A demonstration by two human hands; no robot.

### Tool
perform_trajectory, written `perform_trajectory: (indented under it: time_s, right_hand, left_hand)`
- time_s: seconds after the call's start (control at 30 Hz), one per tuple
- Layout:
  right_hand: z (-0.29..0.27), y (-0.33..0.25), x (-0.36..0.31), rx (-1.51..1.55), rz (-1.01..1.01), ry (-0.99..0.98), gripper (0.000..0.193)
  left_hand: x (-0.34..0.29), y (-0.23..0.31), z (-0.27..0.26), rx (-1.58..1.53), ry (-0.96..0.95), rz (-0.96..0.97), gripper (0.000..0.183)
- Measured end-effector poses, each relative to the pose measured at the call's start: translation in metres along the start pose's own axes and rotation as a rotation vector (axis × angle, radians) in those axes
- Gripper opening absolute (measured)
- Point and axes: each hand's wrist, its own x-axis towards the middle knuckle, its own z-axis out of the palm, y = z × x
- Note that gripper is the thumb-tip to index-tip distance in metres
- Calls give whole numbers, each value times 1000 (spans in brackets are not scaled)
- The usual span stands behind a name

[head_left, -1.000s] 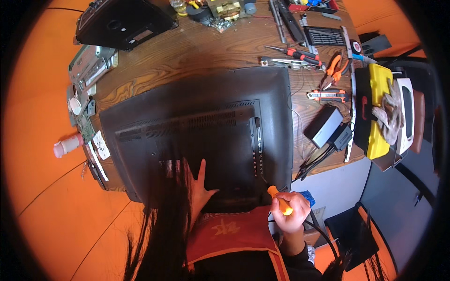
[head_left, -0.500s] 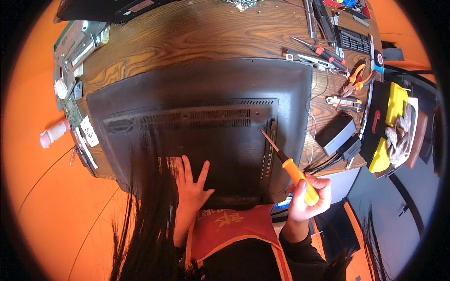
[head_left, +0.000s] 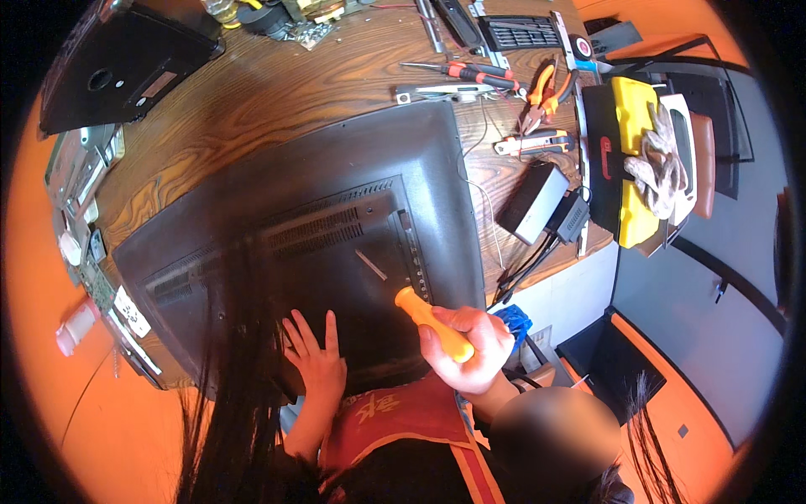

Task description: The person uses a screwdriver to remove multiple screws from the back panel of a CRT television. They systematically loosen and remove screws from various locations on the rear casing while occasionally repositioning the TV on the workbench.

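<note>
A large black TV back cover (head_left: 336,290) with rows of vent slots lies in front of me. My left hand (head_left: 317,361) rests on its near part, fingers spread, holding nothing. In my right hand (head_left: 472,349) is a screwdriver (head_left: 416,307) with a yellow-orange handle, gripped by the fingers. Its thin shaft slants up and left over the cover, tip near the right end of the vents. Whether the tip touches the cover I cannot tell. Beside the shaft runs a column of connector sockets (head_left: 414,256). Dark hair strands hide the cover's left part.
To the right lie red-black screwdrivers (head_left: 478,74), orange-handled pliers (head_left: 544,101), a utility knife (head_left: 533,143) and a black box (head_left: 535,202) with cables. A yellow-black toolbox (head_left: 634,218) carries gloves (head_left: 657,164). Circuit boards (head_left: 101,290) line the left edge; a black device (head_left: 134,67) stands far left.
The view has turned, so the cover appears shifted left and tilted. My right hand with the screwdriver has moved left, its tip now closer to the vents. My left hand stays spread on the cover.
</note>
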Motion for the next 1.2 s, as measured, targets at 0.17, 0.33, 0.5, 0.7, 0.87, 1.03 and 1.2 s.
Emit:
perform_trajectory:
  time_s: [0.17,0.33,0.5,0.7,0.87,1.03,1.2]
  right_hand:
    - [-12,0,-17,-40,15,-1,20]
    - [-20,-2,-42,-17,23,67,19]
    - [-19,-5,-65,-58,30,77,20]
    - [-19,-17,-83,-51,-2,49,19]
    - [-16,-22,-88,-17,-37,15,19]
    - [-24,-26,-97,0,-83,31,24]
    - [-44,-22,-112,-3,-38,95,24]
  left_hand:
    - [4,-3,4,-6,73,82,72]
    - [3,-4,-3,-65,52,75,89]
    - [4,-3,-1,-79,93,82,80]
    - [4,-4,0,-64,88,95,82]
    - [4,-3,0,-82,122,101,85]
    - [5,-4,0,-140,78,104,87]
    - [5,-3,-2,-65,61,68,102]
